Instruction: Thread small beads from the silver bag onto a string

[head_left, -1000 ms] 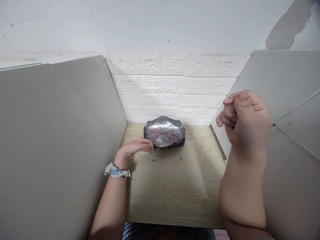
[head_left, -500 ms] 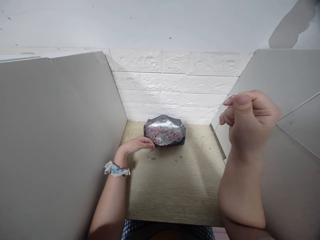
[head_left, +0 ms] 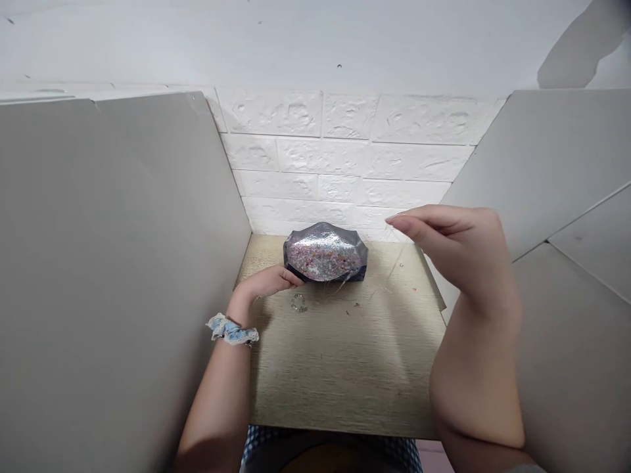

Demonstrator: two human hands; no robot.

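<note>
A dark bag with a silvery lining (head_left: pixel 323 233) stands open against the wall, filled with small multicoloured beads (head_left: pixel 320 256). At its front left edge my left hand (head_left: pixel 273 281) has its fingers closed on the rim; the fingertips are partly hidden. My right hand (head_left: pixel 444 243) is raised to the right of the bag, thumb and forefinger pinched on a fine clear thread (head_left: pixel 394 263) that hangs down and is hard to follow. Just in front of the bag, a small ring of clear beads (head_left: pixel 298 303) lies on the table.
The wooden tabletop (head_left: pixel 335 368) sits between a grey panel (head_left: pixel 148 230) on the left and another panel (head_left: pixel 566 190) on the right. A white brick-pattern wall (head_left: pixel 315 154) closes the back. Tiny dark bits (head_left: pixel 352 309) lie before the bag.
My right hand has moved left and somewhat lower, turning toward the bag, with the thread. The bead ring by my left hand now shows as a fuller loop on the table.
</note>
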